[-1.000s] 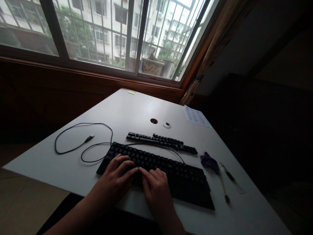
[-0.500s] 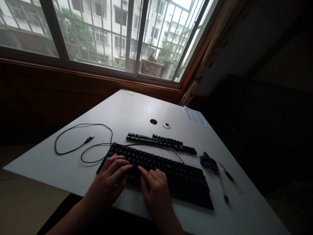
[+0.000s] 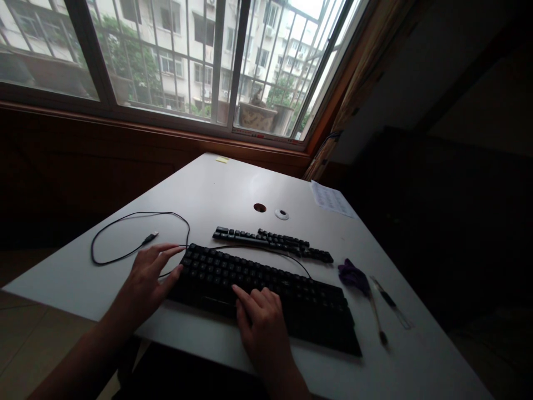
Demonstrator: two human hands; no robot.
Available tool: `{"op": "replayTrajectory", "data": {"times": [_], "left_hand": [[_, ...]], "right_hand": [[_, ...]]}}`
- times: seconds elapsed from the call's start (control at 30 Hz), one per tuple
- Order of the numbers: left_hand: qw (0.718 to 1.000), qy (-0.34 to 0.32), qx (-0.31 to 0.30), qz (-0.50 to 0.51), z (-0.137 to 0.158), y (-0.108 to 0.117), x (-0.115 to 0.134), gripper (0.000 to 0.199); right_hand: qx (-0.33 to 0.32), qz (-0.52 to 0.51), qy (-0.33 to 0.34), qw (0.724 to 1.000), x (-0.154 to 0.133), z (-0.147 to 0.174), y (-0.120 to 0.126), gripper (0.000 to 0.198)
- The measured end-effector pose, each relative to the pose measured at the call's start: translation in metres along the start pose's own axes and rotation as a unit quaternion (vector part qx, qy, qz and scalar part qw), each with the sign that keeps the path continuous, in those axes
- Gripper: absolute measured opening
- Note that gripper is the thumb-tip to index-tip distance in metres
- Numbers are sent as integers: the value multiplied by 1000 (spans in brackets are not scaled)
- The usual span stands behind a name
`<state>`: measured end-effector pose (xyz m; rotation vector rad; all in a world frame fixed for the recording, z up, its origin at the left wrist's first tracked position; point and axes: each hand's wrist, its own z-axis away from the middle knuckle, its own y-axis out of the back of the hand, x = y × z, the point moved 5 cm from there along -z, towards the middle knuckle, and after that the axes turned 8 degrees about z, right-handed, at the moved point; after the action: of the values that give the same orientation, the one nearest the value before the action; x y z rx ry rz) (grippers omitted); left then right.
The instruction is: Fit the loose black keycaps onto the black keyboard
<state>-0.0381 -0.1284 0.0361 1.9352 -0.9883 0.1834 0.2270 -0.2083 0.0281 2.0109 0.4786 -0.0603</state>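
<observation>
A black keyboard (image 3: 266, 280) lies slantwise before me, with keys in its upper rows and a dark front part where I cannot make out keys. At its left end is my left hand (image 3: 147, 275), fingers spread, thumb and fingertips touching or close to the edge. My right hand (image 3: 262, 314) rests over the front middle; its index finger stretches to a key while the other fingers curl. Nothing shows in either hand. Behind the keyboard, loose black keycaps (image 3: 266, 240) lie in uneven rows, a long bar among them.
A black cable with a USB plug (image 3: 150, 238) loops at the left. Right of the keyboard lie a purple cloth (image 3: 353, 275), a brush (image 3: 382, 333) and a thin wire-ended tool (image 3: 389, 300). Farther back are a cable hole (image 3: 260, 208), its white cover (image 3: 282, 214) and a printed sheet (image 3: 332, 198).
My left hand has moved left from the keyboard's middle keys to its left end, with the fingers spreading. The right hand has stayed nearly in place.
</observation>
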Motion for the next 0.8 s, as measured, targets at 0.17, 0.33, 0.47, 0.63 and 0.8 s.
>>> {"op": "replayTrajectory", "data": {"times": [0.17,0.33,0.47,0.63,0.8], "left_hand": [[999,34,-40,10,4,-5,-21,50],[999,23,-49,6,4,-10,-19,53],[997,25,-69,16,3,-12,-17,49],[997,15,-69,27,2,-12,-16,49],[996,33,-77,33,4,-15,-21,51]], "right_hand": [[3,2,-1,1000,0,0,1,38],[2,5,1,1000,-1,1,1,39],[-2,-1,2,1000,-1,1,0,38],[8,-4,2,1000,0,1,0,38],[17,-12,1,1000,0,1,-1,37]]}}
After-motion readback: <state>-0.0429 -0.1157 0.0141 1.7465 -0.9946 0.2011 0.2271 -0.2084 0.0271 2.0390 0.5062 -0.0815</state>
